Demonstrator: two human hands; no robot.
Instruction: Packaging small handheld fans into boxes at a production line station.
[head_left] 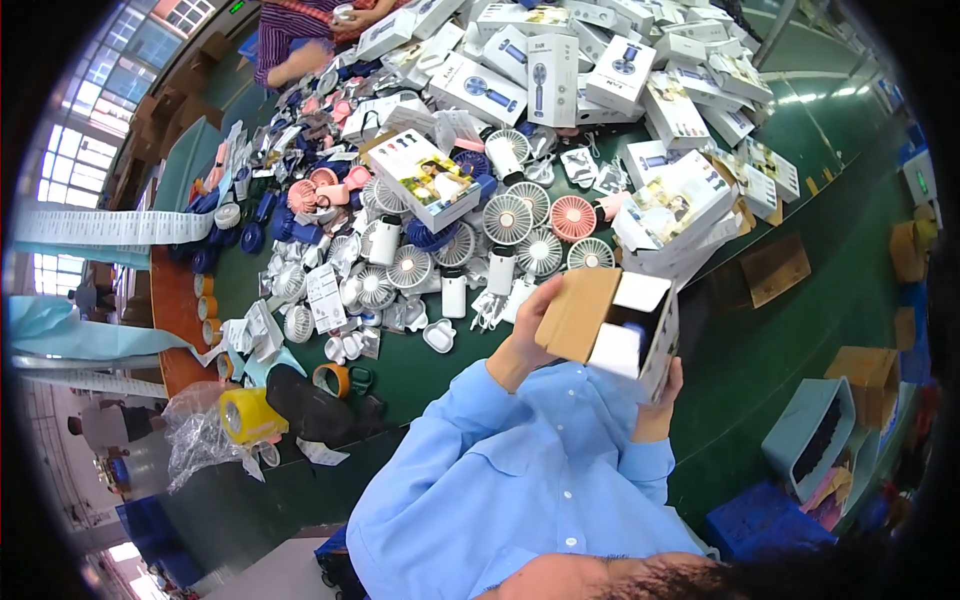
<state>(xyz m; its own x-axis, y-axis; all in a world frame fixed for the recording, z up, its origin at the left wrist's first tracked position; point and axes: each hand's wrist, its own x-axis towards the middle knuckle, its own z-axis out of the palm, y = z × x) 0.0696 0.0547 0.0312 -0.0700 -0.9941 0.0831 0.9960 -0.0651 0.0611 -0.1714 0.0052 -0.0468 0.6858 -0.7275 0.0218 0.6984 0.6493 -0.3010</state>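
Open box in both my hands, over the table's edge.

I held the box (pixel 612 330) between my left hand (pixel 528 325) and right hand (pixel 662 395), fingers wrapped about its sides; its long axis ran left to right, brown flap raised on the left, white inside showing. Fans (pixel 508 218) lay beyond on the green table (pixel 760 350).

Open carton (pixel 612 330) held above the near edge of the worktop (pixel 760 350), left hand (pixel 527 325) at its left side, right hand (pixel 662 395) beneath. Behind it: loose handheld fans (pixel 508 218). Further back: piled boxes (pixel 553 75). Tape roll (pixel 245 413) lies at left.
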